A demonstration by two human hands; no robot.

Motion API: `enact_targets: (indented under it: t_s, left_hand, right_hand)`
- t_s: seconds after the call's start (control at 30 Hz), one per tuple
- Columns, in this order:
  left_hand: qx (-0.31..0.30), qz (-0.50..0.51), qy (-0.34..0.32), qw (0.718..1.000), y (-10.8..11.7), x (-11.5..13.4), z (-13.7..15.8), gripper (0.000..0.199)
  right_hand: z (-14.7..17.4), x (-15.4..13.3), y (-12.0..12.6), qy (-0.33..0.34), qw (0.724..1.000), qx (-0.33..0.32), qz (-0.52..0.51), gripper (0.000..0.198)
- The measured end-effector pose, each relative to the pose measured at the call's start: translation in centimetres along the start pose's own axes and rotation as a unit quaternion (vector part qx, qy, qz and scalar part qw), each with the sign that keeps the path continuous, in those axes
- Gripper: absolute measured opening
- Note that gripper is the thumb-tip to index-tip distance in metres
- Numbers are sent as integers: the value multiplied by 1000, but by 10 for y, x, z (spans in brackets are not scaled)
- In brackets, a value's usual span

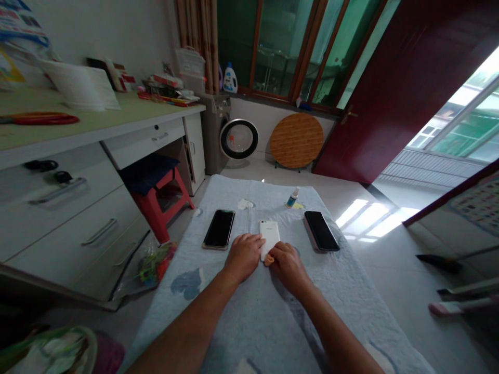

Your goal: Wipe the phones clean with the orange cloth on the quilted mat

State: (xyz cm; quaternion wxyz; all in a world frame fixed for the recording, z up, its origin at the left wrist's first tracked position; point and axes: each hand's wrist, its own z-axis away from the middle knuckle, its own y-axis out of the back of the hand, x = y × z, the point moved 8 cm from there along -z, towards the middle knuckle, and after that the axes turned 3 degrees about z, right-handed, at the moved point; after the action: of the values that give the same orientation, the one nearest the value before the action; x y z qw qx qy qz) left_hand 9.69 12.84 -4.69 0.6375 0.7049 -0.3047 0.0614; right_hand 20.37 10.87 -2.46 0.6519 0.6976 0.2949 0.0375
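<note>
A white smartphone [270, 232] lies back side up on the cloth-covered table [241, 317]. My left hand [244, 255] grips its left edge, fingertips resting on the back. Pinched in my right hand [289, 264] is a small orange cloth [268, 259], pressed at the phone's lower end. To the left lies a black-screened smartphone [219, 229] in a light case. Another dark smartphone [322, 230], in a pinkish case, is on the right. Behind them stands a small spray bottle [293, 198] with a white cap.
On the left is a white desk [97, 124] bearing a paper roll [83, 85] and scissors [41, 118]. A red stool [166, 200] stands beneath it. Beyond the table are a washing machine with its door [239, 138] ajar and a round wooden tabletop [297, 140].
</note>
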Motion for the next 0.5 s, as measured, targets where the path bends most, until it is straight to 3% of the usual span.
enact_targets:
  t_s: [0.13, 0.27, 0.5]
  left_hand:
    - [1, 8, 0, 1000, 4, 3, 3, 38]
    - [-11, 18, -3, 1000, 5, 5, 5, 56]
    - [5, 40, -3, 999, 5, 5, 6, 75]
  right_hand:
    - [-2, 27, 5, -25, 999, 3, -41, 20]
    - [-25, 46, 3, -58, 998, -14, -22, 18]
    - [-78, 44, -1, -87, 996, 15, 35, 21]
